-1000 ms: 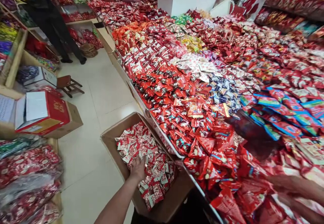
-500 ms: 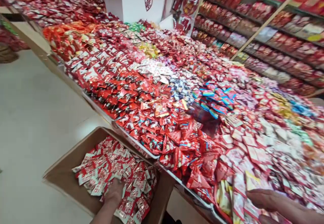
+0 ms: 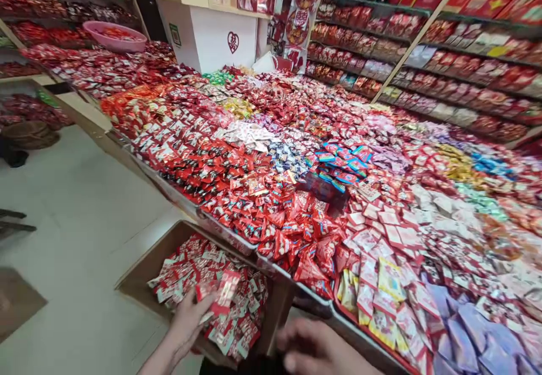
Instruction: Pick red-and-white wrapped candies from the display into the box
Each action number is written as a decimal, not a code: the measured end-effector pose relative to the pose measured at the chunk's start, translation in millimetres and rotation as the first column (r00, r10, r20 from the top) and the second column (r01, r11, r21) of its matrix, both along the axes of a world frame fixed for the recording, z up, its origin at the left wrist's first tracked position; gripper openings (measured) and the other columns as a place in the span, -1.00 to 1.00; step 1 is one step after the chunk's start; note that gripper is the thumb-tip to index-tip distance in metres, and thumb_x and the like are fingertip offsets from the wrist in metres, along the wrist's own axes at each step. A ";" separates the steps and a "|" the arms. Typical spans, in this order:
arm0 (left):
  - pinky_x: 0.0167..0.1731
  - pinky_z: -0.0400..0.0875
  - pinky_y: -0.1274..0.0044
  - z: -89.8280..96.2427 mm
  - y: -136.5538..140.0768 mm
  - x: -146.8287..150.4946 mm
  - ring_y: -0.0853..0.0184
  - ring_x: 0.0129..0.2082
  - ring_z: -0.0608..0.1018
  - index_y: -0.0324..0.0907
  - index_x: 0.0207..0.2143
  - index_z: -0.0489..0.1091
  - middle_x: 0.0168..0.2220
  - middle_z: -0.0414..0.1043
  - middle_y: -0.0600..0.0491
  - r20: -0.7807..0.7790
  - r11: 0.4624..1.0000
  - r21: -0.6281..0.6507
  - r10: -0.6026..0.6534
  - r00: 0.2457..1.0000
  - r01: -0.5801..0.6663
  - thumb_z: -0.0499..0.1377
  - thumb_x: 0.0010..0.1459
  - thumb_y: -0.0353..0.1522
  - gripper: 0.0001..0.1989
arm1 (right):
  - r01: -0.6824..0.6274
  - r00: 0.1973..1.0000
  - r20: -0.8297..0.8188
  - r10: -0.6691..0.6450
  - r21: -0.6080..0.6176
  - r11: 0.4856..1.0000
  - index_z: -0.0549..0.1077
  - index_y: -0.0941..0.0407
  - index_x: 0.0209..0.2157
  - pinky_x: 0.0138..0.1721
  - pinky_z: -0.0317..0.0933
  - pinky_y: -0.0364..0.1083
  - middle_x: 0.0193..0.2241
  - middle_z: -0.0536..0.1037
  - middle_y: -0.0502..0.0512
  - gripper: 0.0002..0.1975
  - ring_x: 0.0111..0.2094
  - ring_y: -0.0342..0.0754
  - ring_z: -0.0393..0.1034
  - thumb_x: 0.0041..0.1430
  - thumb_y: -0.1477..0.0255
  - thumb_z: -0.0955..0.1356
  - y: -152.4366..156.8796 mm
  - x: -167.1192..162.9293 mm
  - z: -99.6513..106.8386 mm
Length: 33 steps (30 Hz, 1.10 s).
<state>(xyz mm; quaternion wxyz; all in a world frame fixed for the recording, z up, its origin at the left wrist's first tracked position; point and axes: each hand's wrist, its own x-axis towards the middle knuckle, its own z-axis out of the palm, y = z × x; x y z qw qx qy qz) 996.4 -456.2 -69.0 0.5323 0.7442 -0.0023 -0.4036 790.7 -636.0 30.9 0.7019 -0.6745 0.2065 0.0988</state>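
Over the cardboard box (image 3: 139,276), my left hand (image 3: 190,313) is closed on red-and-white candy packets (image 3: 225,291). More of the same small packets (image 3: 186,267) fill the box below it. To the right of the box, by the front edge of the candy display, my right hand (image 3: 313,347) is slightly blurred. Its fingers are bent with a gap to the thumb, and nothing shows in them. Closest to it on the display are red triangular packets (image 3: 313,267) and yellow-and-pink packets (image 3: 383,327).
Heaped wrapped candies cover the sloping display, among them blue packets (image 3: 345,163) and lilac ones (image 3: 470,335). The display's metal rim (image 3: 292,284) runs beside the box. Behind stand stocked shelves (image 3: 359,53), a white pillar (image 3: 220,39) and a pink basin (image 3: 114,36).
My left hand has risen out of the packets with some in its fingers. My right hand has moved left from over the display toward the box. The view has shifted.
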 end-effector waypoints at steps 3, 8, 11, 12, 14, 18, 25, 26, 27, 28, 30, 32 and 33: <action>-0.48 0.33 0.52 46.1 -12.4 -25.4 0.38 -0.51 0.42 -0.09 -0.40 0.16 -0.46 0.32 0.17 0.018 0.981 -0.192 0.034 0.999 -0.030 0.19 -0.06 -0.18 -0.73 | 0.245 0.969 -0.030 -0.247 0.279 0.929 0.23 0.02 0.00 -0.47 0.30 -0.15 -0.15 0.36 0.11 -0.36 -0.34 -0.10 0.36 -0.12 0.09 0.41 31.9 43.6 -14.3; -0.46 0.23 0.62 89.0 -18.0 -43.9 0.44 -0.52 0.31 -0.14 -0.55 0.29 -0.54 0.22 0.20 0.225 0.949 -0.314 0.095 0.970 -0.021 0.35 -0.25 -0.34 -0.74 | 0.423 0.891 -0.002 -0.453 0.360 0.831 0.35 0.15 -0.25 -0.69 0.17 -0.25 -0.46 0.40 -0.01 -0.54 -0.58 -0.22 0.26 -0.10 0.13 0.41 48.5 78.8 -13.4; -0.45 0.24 0.63 96.0 -11.1 -52.2 0.44 -0.51 0.34 -0.14 -0.54 0.29 -0.51 0.28 0.19 0.223 0.937 -0.349 0.117 0.968 -0.033 0.34 -0.20 -0.32 -0.75 | 0.489 0.828 0.035 -0.559 0.443 0.752 0.39 0.15 -0.36 -0.69 0.15 -0.27 -0.54 0.41 -0.06 -0.68 -0.61 -0.23 0.25 -0.09 0.23 0.44 45.4 76.0 -5.2; -0.47 0.26 0.62 96.4 -8.9 -56.0 0.43 -0.52 0.36 -0.14 -0.53 0.28 -0.51 0.29 0.19 0.197 0.933 -0.359 0.112 0.974 -0.034 0.32 -0.17 -0.29 -0.75 | 0.495 0.811 0.041 -0.584 0.486 0.720 0.40 0.14 -0.39 -0.67 0.17 -0.27 -0.55 0.42 -0.06 -0.72 -0.60 -0.23 0.27 -0.08 0.26 0.44 44.8 73.9 -1.5; -0.51 0.29 0.60 96.3 -6.2 -65.0 0.40 -0.53 0.40 -0.14 -0.51 0.26 -0.52 0.31 0.18 0.146 0.921 -0.388 0.095 0.985 -0.031 0.29 -0.12 -0.23 -0.74 | 0.445 0.810 0.068 -0.583 0.577 0.685 0.43 0.13 -0.41 -0.58 0.25 -0.23 -0.53 0.46 -0.04 -0.79 -0.55 -0.20 0.33 -0.04 0.30 0.43 45.7 69.5 6.8; -0.19 0.36 0.48 102.8 -5.1 -77.9 0.25 -0.19 0.47 -0.13 -0.36 0.31 -0.28 0.44 0.04 0.162 0.889 -0.457 0.089 0.983 -0.005 0.27 -0.10 -0.21 -0.72 | 0.258 0.837 0.278 -0.472 0.560 0.787 0.52 0.05 -0.35 -0.15 0.28 -0.07 -0.28 0.51 0.03 -0.84 -0.22 -0.08 0.41 -0.08 0.43 0.46 51.1 56.6 23.4; 0.00 0.24 0.44 132.9 6.4 -72.1 0.27 -0.11 0.43 -0.04 -0.32 0.41 -0.20 0.41 0.04 0.419 0.865 -0.465 0.028 0.908 0.188 0.22 -0.04 -0.38 -0.84 | 0.180 0.711 0.689 -0.138 0.010 0.984 0.50 -0.10 -0.32 0.04 0.16 0.08 0.07 0.27 0.01 -0.73 0.09 0.03 0.20 0.02 0.59 0.38 58.0 28.7 42.3; -0.02 0.25 0.45 135.2 8.5 -71.4 0.30 -0.21 0.45 -0.03 -0.38 0.43 -0.29 0.41 0.07 0.463 0.856 -0.466 0.022 0.886 0.222 0.21 -0.04 -0.41 -0.87 | 0.197 0.684 0.723 -0.094 -0.058 0.979 0.49 -0.09 -0.32 0.07 0.13 0.11 0.11 0.21 0.00 -0.73 0.12 0.06 0.15 0.02 0.60 0.38 60.5 26.7 43.7; -0.04 0.27 0.45 136.5 10.6 -71.1 0.34 -0.32 0.44 -0.01 -0.41 0.43 -0.38 0.39 0.11 0.502 0.845 -0.471 0.021 0.865 0.253 0.20 -0.03 -0.43 -0.88 | 0.218 0.666 0.743 -0.064 -0.113 0.969 0.48 -0.08 -0.32 0.08 0.10 0.12 0.14 0.15 -0.01 -0.74 0.14 0.08 0.11 0.01 0.60 0.38 63.5 25.3 44.3; -0.05 0.28 0.45 136.8 12.5 -71.0 0.37 -0.40 0.42 0.01 -0.43 0.43 -0.44 0.36 0.13 0.534 0.833 -0.477 0.023 0.845 0.279 0.18 -0.02 -0.44 -0.87 | 0.240 0.660 0.749 -0.046 -0.152 0.959 0.48 -0.07 -0.33 0.09 0.10 0.12 0.17 0.11 -0.02 -0.75 0.15 0.09 0.09 0.01 0.59 0.38 66.7 24.3 43.9; -0.06 0.28 0.44 135.8 16.1 -71.5 0.37 -0.39 0.43 0.04 -0.41 0.42 -0.43 0.35 0.14 0.580 0.811 -0.485 0.017 0.814 0.328 0.17 0.00 -0.45 -0.84 | 0.283 0.664 0.745 -0.062 -0.174 0.943 0.49 -0.06 -0.35 0.06 0.16 0.09 0.17 0.11 -0.02 -0.81 0.13 0.10 0.12 0.01 0.54 0.39 73.4 22.7 40.8; -0.05 0.27 0.43 134.4 18.4 -71.9 0.31 -0.19 0.43 0.04 -0.38 0.40 -0.25 0.39 0.10 0.607 0.791 -0.485 -0.002 0.794 0.373 0.15 0.02 -0.45 -0.83 | 0.326 0.675 0.729 -0.118 -0.150 0.933 0.49 -0.06 -0.34 -0.05 0.28 0.06 0.12 0.19 0.03 -0.86 0.07 0.09 0.22 0.03 0.47 0.38 78.7 21.0 36.3; -0.06 0.27 0.43 134.2 18.8 -72.0 0.28 -0.08 0.40 0.04 -0.38 0.39 -0.12 0.37 0.09 0.616 0.781 -0.484 -0.016 0.787 0.394 0.14 0.03 -0.45 -0.83 | 0.341 0.681 0.719 -0.140 -0.142 0.929 0.49 -0.06 -0.33 -0.10 0.32 0.05 0.09 0.23 0.05 -0.88 0.03 0.09 0.26 0.04 0.43 0.38 80.3 19.8 34.6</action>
